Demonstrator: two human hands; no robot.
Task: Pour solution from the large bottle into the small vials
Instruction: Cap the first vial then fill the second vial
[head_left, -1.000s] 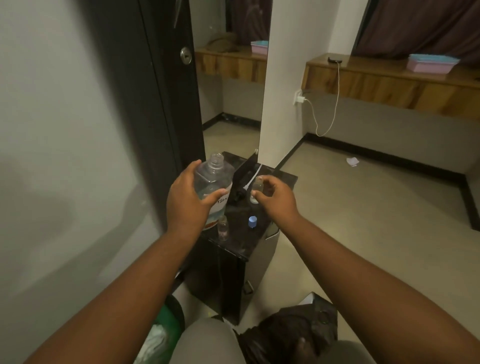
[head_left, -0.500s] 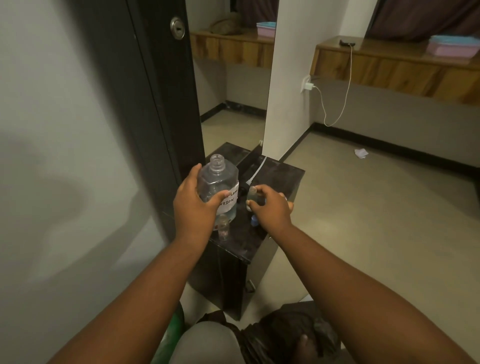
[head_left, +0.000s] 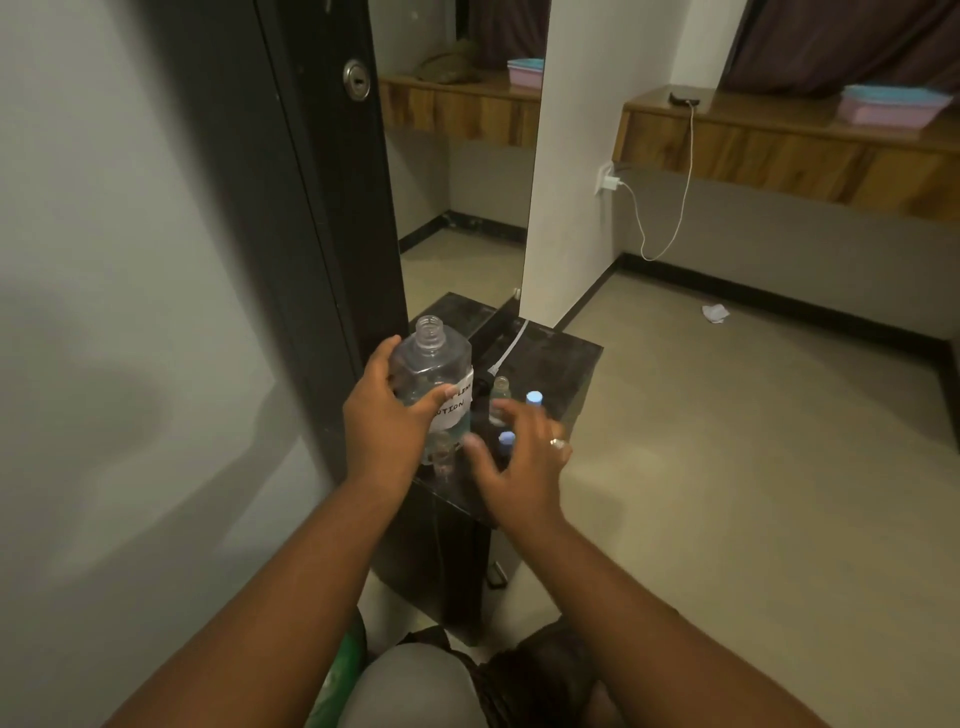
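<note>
My left hand (head_left: 387, 423) grips the large clear bottle (head_left: 432, 366), which is uncapped, upright and carries a white handwritten label. It stands over the left part of a small black stand (head_left: 563, 353). An open small vial (head_left: 500, 397) stands upright on the stand just right of the bottle. Another small vial (head_left: 443, 457) stands in front of the bottle near the stand's front edge. My right hand (head_left: 519, 467) hovers blurred with fingers spread above the stand's front, holding nothing. Two blue caps (head_left: 534, 399) (head_left: 506, 440) show by its fingers.
A dark door (head_left: 311, 208) rises close on the left of the stand, with a white pillar (head_left: 571, 182) behind it. A charger cable (head_left: 670, 208) hangs from a wall socket. My knee and a dark bag lie below, with a green object at the lower left.
My right hand has let go of the small vial, which now stands on the stand, and has drawn back with fingers spread. My left hand keeps its hold on the large bottle.
</note>
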